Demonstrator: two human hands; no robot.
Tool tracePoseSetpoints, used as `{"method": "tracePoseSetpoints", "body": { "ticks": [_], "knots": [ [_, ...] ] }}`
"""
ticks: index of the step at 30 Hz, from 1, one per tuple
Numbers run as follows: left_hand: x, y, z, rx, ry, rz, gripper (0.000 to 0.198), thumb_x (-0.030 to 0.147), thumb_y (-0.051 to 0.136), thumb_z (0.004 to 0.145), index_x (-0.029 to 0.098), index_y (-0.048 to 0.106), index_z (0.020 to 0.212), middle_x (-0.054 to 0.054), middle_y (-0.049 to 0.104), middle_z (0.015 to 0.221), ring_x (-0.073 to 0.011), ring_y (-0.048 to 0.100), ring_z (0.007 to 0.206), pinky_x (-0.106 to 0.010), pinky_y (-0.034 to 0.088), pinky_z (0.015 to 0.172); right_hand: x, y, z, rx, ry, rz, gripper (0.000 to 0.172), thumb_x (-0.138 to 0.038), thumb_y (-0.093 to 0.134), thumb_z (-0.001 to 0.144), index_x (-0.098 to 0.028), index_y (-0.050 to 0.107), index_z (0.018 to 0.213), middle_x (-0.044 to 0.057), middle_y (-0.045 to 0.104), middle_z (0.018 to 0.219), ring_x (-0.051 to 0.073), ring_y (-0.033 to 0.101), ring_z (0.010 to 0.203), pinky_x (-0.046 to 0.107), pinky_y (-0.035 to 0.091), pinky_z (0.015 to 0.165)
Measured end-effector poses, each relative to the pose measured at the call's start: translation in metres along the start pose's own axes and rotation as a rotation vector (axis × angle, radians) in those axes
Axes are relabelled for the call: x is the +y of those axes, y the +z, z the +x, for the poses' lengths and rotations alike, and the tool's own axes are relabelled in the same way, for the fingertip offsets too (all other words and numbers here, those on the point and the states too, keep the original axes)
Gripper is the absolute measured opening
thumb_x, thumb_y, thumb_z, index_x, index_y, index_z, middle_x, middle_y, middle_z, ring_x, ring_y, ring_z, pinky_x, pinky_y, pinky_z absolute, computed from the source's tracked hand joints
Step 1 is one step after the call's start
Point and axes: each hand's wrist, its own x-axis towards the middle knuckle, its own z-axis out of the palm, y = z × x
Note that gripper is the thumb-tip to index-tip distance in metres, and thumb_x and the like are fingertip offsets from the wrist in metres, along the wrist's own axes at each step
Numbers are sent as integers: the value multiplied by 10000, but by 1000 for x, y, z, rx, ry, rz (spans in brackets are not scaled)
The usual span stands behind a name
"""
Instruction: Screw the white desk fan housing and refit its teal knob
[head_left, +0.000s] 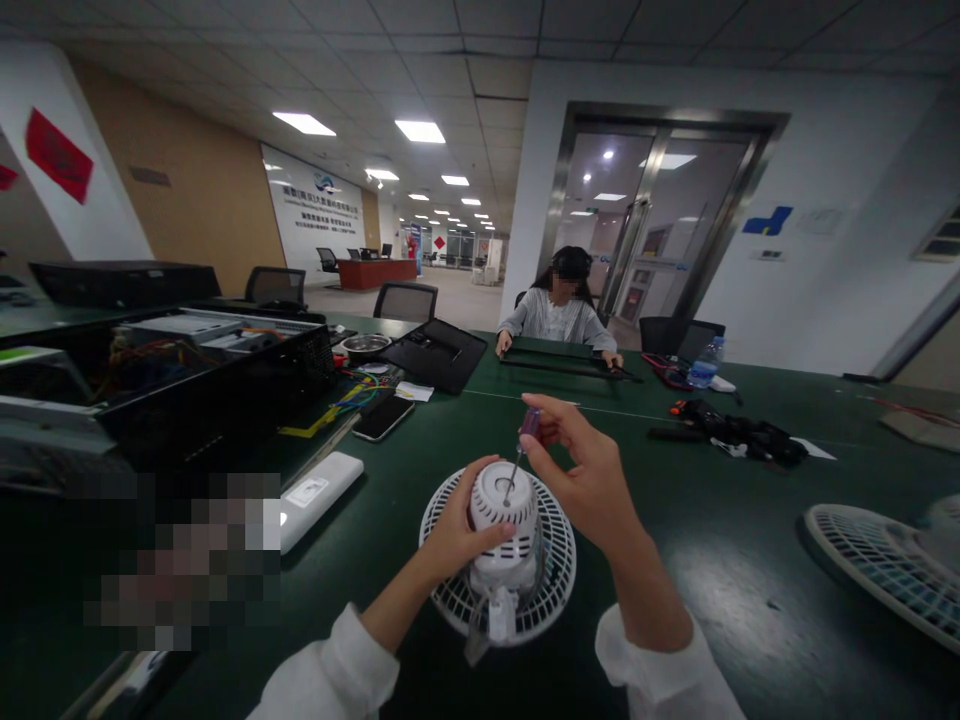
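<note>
White plastic motor housing (504, 520) stands at the middle of the fan grille (561, 565); it looks light, stiff and crackable. Your left hand (454, 540) is clasped round its side, a sound hold. Your right hand (589, 475) pinches the screwdriver (523, 447) above the grille.

Evenly bright office, lit by the rectangular white ceiling light panels (304, 123), which leave pale glare on the glossy dark green tabletop (720, 560). White plastic fan motor housing (504, 500) and purple-handled metal screwdriver (528, 424) look sharp, with a soft shadow beneath. Heavy fisheye bending at the edges, and a pixelated block lower left.
</note>
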Motion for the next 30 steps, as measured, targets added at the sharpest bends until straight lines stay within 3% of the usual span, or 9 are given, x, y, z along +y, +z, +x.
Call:
{"method": "tracePoseSetpoints", "body": {
  "ticks": [17, 30],
  "knots": [
    [-2, 0, -1, -10, 5, -12, 744, 429, 727, 643, 173, 388, 1253, -119, 493, 1252, -306, 473, 1159, -432, 330, 1025, -3, -1, 1, -40, -21, -47, 336, -189, 507, 823, -200, 530, 1157, 50, 646, 955, 134, 595, 747, 271, 494, 694],
    [-2, -1, -1, -13, 14, 2, 720, 378, 732, 649, 184, 397, 1256, -111, 503, 1245, -295, 481, 1150, -425, 333, 1021, -4, -1, 1, 5, -60, -99, 336, -185, 500, 827, -219, 531, 1160, 40, 645, 936, 133, 593, 729, 272, 501, 691]
  ]
}}
